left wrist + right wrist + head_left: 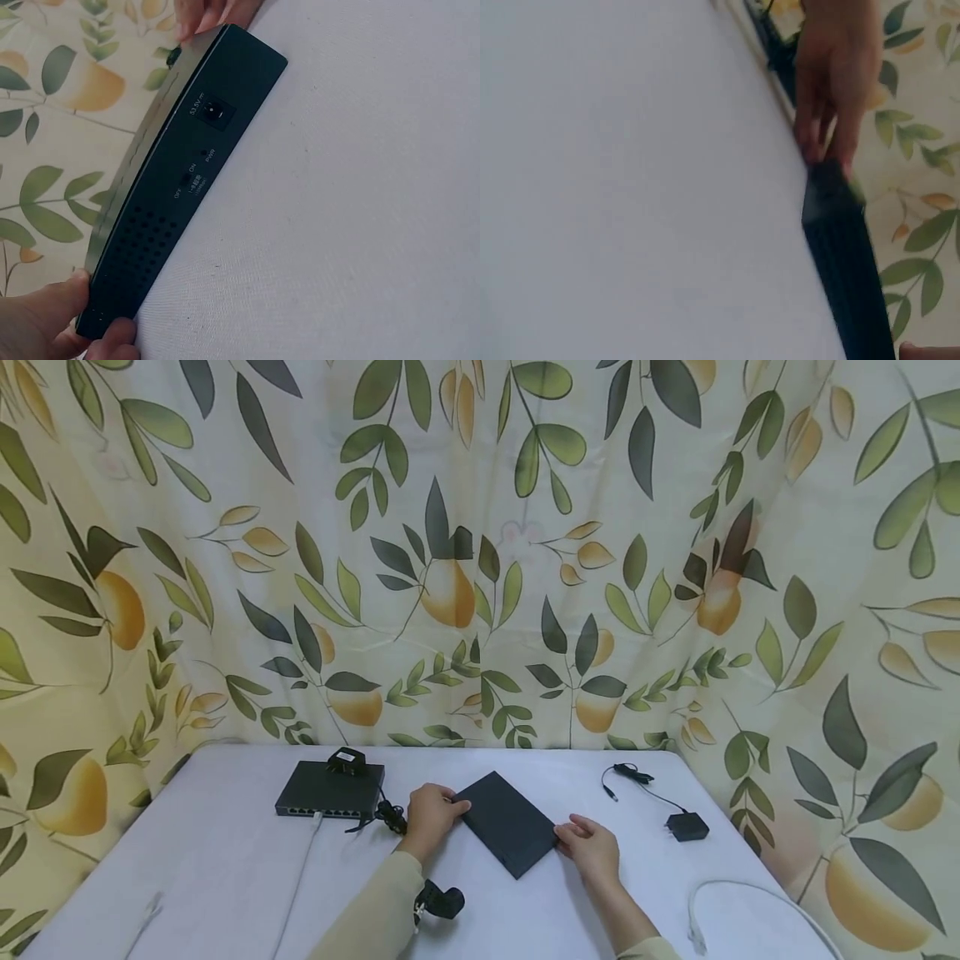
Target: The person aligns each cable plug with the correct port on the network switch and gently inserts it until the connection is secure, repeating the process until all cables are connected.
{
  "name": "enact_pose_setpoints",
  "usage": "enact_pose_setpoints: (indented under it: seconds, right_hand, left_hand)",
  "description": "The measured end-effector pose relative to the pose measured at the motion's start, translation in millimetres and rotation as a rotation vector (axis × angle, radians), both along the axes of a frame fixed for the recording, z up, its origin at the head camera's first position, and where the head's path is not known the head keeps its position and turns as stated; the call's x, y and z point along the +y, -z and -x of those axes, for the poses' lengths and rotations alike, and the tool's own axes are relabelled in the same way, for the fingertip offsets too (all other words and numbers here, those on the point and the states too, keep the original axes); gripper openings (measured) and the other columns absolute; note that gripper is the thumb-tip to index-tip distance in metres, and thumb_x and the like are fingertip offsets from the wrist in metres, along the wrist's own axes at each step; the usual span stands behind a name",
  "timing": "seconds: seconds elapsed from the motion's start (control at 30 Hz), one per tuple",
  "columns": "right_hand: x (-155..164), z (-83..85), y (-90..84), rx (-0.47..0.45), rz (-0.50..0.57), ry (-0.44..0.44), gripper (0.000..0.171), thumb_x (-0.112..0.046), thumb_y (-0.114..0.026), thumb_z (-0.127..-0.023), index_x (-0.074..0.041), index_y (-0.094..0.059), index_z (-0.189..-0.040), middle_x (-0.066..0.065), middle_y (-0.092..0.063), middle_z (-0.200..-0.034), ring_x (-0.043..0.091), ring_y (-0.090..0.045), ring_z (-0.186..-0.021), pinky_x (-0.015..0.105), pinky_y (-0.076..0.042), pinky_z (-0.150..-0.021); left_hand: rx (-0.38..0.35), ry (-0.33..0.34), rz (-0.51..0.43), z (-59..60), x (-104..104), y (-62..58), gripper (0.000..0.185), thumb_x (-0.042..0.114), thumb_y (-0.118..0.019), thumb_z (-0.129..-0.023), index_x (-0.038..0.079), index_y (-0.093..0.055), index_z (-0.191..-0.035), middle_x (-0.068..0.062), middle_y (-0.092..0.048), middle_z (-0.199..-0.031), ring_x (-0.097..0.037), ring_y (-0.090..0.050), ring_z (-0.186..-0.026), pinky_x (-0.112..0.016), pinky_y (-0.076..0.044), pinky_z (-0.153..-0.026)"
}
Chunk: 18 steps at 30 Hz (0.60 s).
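Note:
A flat black network switch (510,822) lies turned at an angle between both hands over the white table. My left hand (429,818) pinches its left corner, thumb on top. At the opposite corner my right hand (592,852) holds the edge between thumb and fingers. The left wrist view shows the side of the network switch (180,172), with a round power jack, ON/OFF marking and vent holes. There my left hand (45,315) grips one end, the right hand (214,15) the other. In the right wrist view the network switch (847,270) appears edge-on and blurred.
A second black switch (322,789) at left carries a power adapter (347,762) and has a white cable (300,877) plugged in. Another black adapter (442,901) lies beside my left forearm. On the right are an adapter (687,826) with its cord and a white network cable (738,883).

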State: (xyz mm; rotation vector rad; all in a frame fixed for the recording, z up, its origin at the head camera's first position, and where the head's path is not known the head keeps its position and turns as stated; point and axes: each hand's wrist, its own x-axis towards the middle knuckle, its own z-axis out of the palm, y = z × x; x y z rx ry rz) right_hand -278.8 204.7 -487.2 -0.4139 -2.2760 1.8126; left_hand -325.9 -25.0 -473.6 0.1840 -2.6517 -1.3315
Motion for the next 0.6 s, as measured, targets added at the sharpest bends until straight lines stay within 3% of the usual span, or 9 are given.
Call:
enact_pose_setpoints:
  seconds: [0.13,0.3,0.47,0.6]
  right_hand:
    - [-11,-17.8,-2.6,-0.044,0.091,0.029,0.058,-0.011,-0.070,-0.078,0.013,-0.042,-0.123,0.027,-0.054,-0.108,0.024,-0.064,-0.084,0.025,-0.052,-0.067]
    - [-29,-35.5,-5.1,-0.078,0.136,0.015,0.064,-0.014,-0.074,-0.074,0.015,-0.040,-0.120,0.023,-0.055,-0.100,0.024,-0.064,-0.079,0.028,-0.052,-0.066]
    - [-42,-35.0,-2.5,-0.034,0.088,0.070,0.054,-0.009,-0.074,-0.072,0.012,-0.045,-0.113,0.019,-0.055,-0.093,0.017,-0.063,-0.066,0.027,-0.053,-0.058]
    - [-43,-31.8,0.1,-0.038,0.036,0.108,0.051,-0.006,-0.075,-0.070,0.009,-0.047,-0.110,0.017,-0.054,-0.091,0.014,-0.061,-0.064,0.024,-0.052,-0.054]
  left_hand:
    - [-0.001,0.008,-0.020,0.1,0,0.3,0.027,0.022,-0.077,-0.071,0.002,-0.069,-0.088,0.001,-0.061,-0.061,-0.007,-0.057,-0.049,-0.025,-0.047,-0.052]
    - [0.023,-0.011,0.009,-3.1,1,-1.3,0.028,0.023,-0.077,-0.071,0.003,-0.069,-0.088,0.000,-0.062,-0.065,-0.007,-0.055,-0.050,-0.027,-0.047,-0.055]
    - [0.007,0.005,0.029,-4.9,1,-5.2,0.027,0.023,-0.075,-0.072,0.003,-0.069,-0.090,-0.001,-0.060,-0.065,-0.008,-0.055,-0.052,-0.026,-0.047,-0.054]
    - [-0.027,0.052,0.142,1.0,-3,-13.1,0.026,0.028,-0.075,-0.072,0.006,-0.068,-0.084,0.000,-0.059,-0.067,-0.013,-0.056,-0.061,-0.030,-0.046,-0.058]
